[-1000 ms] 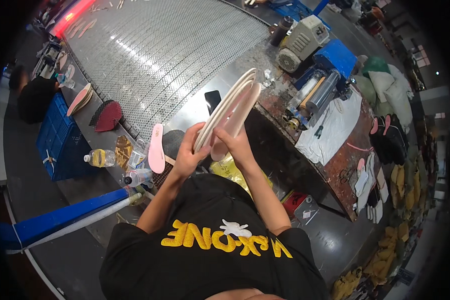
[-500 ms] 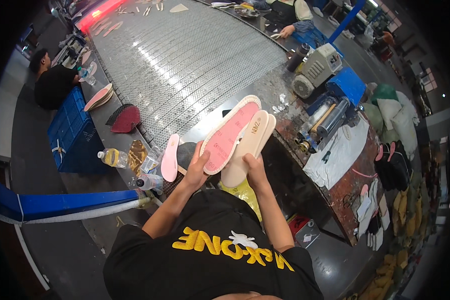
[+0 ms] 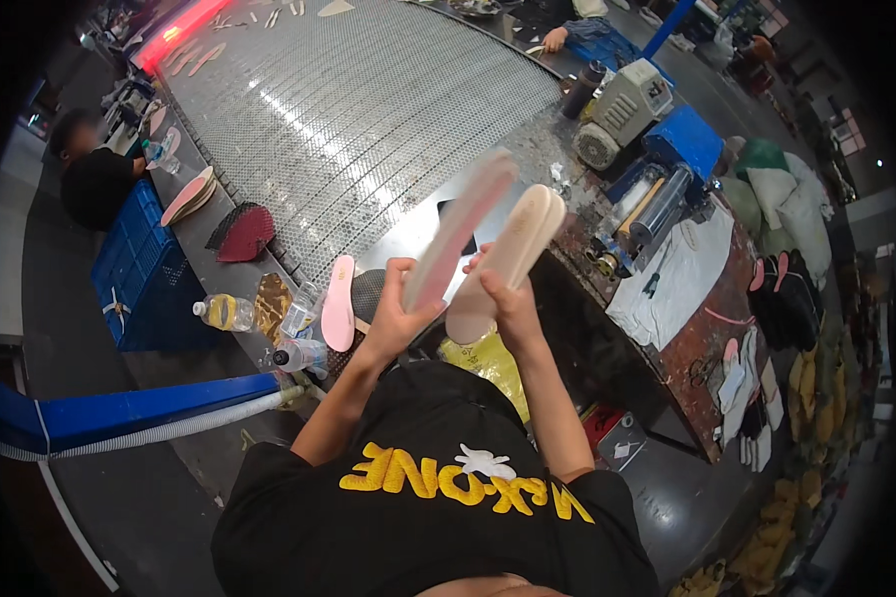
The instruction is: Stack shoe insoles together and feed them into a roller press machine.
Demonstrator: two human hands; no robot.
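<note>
My left hand (image 3: pixel 398 313) is closed round a pink-and-cream insole (image 3: pixel 458 234), smeared by motion and tilted so that its edge partly faces me. In my right hand (image 3: pixel 515 310) is a pair of beige insoles (image 3: pixel 513 249), laid one on the other, gripped near their lower ends. The two hands hold their pieces side by side, toes pointing away from me, above the table's near edge. On the table left of my left hand lies a pink insole (image 3: pixel 337 303), beside a dark grey piece (image 3: pixel 371 294).
A mesh conveyor belt (image 3: pixel 368 109) runs away from me. Bottles (image 3: pixel 227 313), a maroon piece (image 3: pixel 247 234) and stacked insoles (image 3: pixel 187 197) line its left side. A roller machine (image 3: pixel 657 234) and white cloth (image 3: pixel 667 284) are at right. A blue crate (image 3: pixel 139 289) stands left; co-workers sit beyond.
The insole in my left hand has turned from showing its pink face to nearly edge-on. My right hand has shifted slightly up and right with the beige pair.
</note>
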